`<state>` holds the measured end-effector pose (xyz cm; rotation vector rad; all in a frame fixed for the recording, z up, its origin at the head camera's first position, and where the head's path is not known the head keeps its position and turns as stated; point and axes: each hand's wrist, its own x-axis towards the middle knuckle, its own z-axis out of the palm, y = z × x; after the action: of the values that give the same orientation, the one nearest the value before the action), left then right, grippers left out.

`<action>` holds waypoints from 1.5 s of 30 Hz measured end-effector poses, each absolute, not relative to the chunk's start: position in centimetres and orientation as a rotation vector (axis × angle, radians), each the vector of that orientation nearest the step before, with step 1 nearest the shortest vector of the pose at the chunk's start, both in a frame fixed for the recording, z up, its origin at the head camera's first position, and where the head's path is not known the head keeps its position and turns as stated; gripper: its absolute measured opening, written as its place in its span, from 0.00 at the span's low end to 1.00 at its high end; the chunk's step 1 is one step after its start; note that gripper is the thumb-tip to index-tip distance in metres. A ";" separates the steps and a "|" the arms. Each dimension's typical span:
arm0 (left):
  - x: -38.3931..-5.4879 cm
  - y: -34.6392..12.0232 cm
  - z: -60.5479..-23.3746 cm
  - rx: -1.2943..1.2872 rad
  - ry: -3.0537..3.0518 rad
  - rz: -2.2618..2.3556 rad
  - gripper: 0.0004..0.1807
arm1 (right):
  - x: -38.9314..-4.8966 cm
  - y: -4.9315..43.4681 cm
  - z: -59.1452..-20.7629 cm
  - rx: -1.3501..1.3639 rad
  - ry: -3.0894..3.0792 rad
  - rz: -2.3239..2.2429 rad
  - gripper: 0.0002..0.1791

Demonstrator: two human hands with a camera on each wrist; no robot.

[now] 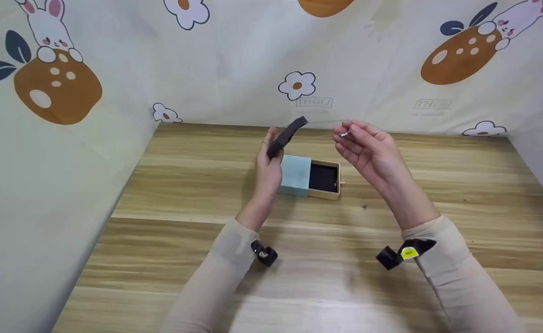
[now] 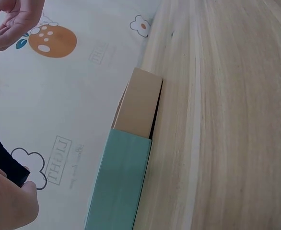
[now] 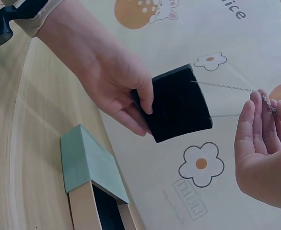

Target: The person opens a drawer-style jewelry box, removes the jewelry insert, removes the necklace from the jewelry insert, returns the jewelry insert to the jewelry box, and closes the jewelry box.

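Observation:
My left hand (image 1: 268,171) grips a black foam pad (image 3: 181,105) by one edge, thumb across its face, above the table. From two spots along the pad's far edge, a thin necklace chain (image 3: 227,86) stretches to my right hand (image 1: 368,150). There the thumb and fingers pinch the necklace's sparkling pendant (image 3: 267,103). Below the hands lies a small drawer box with a light blue sleeve (image 1: 295,175). Its tan drawer (image 1: 324,194) is pulled partly out to the right and shows a black inside.
The box rests on a wood-grain table (image 1: 183,259). Behind the table hangs a pale cloth (image 1: 234,60) printed with rabbits, oranges and flowers, and it continues along the left side. Small black cameras (image 1: 264,254) are strapped to both wrists.

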<state>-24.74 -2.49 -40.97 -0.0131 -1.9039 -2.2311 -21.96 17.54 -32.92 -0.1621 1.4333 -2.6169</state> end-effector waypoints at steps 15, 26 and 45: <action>-25.0 -3.1 -41.3 0.010 -1.906 -2.246 0.28 | -22.0 18.8 -32.5 -0.154 1.378 -2.666 0.10; -24.8 -3.4 -41.3 0.031 -1.920 -2.218 0.29 | -21.9 19.6 -32.2 -0.172 1.296 -2.711 0.08; -24.9 -4.3 -41.4 -0.069 -2.020 -2.019 0.33 | -22.0 21.1 -31.9 -0.257 1.117 -2.763 0.09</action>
<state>-24.93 -4.29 -41.43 -0.0687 -2.0200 -2.0191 -21.97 21.14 -31.88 -0.2571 1.1174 -2.7634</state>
